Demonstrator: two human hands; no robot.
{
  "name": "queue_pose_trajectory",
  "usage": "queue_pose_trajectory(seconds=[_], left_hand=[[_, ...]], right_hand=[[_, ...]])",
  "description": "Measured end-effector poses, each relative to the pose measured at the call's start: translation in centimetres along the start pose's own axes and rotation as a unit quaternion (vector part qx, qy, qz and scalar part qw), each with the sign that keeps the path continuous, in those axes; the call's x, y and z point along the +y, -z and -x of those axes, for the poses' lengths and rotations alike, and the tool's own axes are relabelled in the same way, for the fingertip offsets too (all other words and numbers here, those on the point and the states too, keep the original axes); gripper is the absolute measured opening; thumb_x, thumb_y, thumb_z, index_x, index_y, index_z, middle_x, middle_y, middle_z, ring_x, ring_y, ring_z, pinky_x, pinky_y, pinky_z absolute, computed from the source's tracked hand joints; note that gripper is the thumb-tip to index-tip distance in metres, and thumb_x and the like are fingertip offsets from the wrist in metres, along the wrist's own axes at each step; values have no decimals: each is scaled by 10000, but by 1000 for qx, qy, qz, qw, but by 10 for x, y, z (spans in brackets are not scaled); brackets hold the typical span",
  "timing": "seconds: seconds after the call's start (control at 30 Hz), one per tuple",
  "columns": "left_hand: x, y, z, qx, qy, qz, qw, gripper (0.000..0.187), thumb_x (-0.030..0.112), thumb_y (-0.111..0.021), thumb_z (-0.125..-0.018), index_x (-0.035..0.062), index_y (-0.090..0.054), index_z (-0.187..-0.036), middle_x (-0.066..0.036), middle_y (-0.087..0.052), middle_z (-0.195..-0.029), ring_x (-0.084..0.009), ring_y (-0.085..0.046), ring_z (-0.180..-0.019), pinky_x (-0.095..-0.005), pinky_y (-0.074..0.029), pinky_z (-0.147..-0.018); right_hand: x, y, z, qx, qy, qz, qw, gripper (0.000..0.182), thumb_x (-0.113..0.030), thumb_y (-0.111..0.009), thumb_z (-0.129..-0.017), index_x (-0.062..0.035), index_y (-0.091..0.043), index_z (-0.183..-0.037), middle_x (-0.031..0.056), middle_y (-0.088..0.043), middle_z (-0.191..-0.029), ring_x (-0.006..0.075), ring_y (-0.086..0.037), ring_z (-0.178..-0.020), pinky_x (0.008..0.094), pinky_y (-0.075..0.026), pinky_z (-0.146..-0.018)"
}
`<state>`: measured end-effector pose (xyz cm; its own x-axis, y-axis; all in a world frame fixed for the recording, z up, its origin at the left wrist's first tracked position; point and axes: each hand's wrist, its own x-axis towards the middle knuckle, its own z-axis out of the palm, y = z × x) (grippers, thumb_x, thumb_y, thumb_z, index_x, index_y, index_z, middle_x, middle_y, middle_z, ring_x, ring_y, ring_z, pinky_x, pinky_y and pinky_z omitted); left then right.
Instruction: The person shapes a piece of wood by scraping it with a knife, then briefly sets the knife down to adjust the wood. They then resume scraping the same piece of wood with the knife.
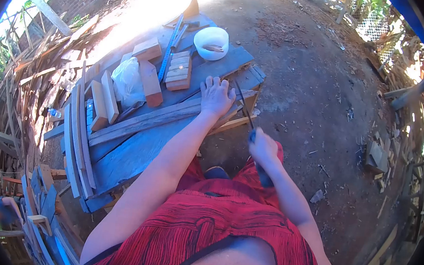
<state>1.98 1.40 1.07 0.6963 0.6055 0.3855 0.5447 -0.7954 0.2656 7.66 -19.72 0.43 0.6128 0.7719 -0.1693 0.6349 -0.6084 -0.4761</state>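
My left hand presses on a long wooden strip near its right end, fingers bent over the far side. The strip lies across a blue-grey plank bench, its end reaching the bench's right edge. My right hand is closed around the handle of what looks like a handsaw. Its thin dark blade is seen nearly edge-on, slanting up and left across the strip's end. Whether the teeth are in the wood cannot be made out.
On the bench are a white bowl, a grooved wood block, a blue ruler, a plastic bag and several wood blocks. Scrap wood lies left. Another person is at lower left. Dirt ground stretches right.
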Motion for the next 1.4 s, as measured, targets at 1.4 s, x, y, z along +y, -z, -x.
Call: queue_pose_trajectory(seconds=[1.4], left_hand=[[-2, -2, 0, 17, 8, 6, 1000, 300, 346, -588, -861, 66, -626, -965, -132, -563, -1056, -319, -443, -1112, -479, -330, -954]], right_hand=[[-3, -3, -5, -8, -11, 8, 1000, 278, -233, -576, -852, -30, -527, -1036, 227, -671, -880, 420, -655, -846, 523, -497, -751]])
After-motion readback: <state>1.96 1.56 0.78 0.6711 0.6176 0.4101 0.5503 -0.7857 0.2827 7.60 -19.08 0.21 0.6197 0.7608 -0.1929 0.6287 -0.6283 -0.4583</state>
